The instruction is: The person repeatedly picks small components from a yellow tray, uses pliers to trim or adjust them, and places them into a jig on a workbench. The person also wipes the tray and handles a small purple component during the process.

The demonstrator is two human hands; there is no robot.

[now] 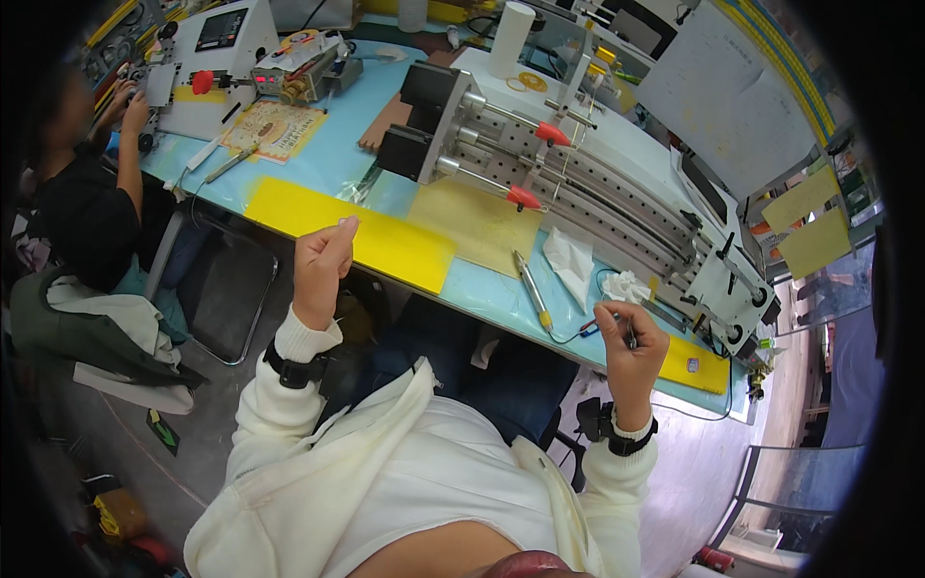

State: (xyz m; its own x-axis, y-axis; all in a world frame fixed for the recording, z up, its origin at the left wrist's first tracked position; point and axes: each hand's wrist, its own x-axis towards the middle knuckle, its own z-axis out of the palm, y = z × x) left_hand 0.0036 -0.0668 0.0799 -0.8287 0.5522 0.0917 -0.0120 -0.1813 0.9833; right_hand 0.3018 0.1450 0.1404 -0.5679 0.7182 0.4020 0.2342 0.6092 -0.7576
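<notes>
Raised above the front edge of the bench, my left hand (326,270) is closed, thumb and forefinger pinched together; whatever is between them is too small to make out. The yellow strip (356,236) on the bench edge lies just beyond it. At the right, my right hand (633,358) is curled around a small dark metal tool (631,338), mostly hidden by the fingers. Near that hand are a pen-shaped tool (531,289) with a yellow end and cable, and crumpled white tissue (626,287). Behind stands a machine with red-tipped spindles (523,197).
At the far left a person (82,207) works at another machine (217,72). A soldering iron (231,164) and a printed sheet (275,130) lie on the blue bench mat. A white cylinder (511,40) stands at the back. A folding chair (226,299) is left of me.
</notes>
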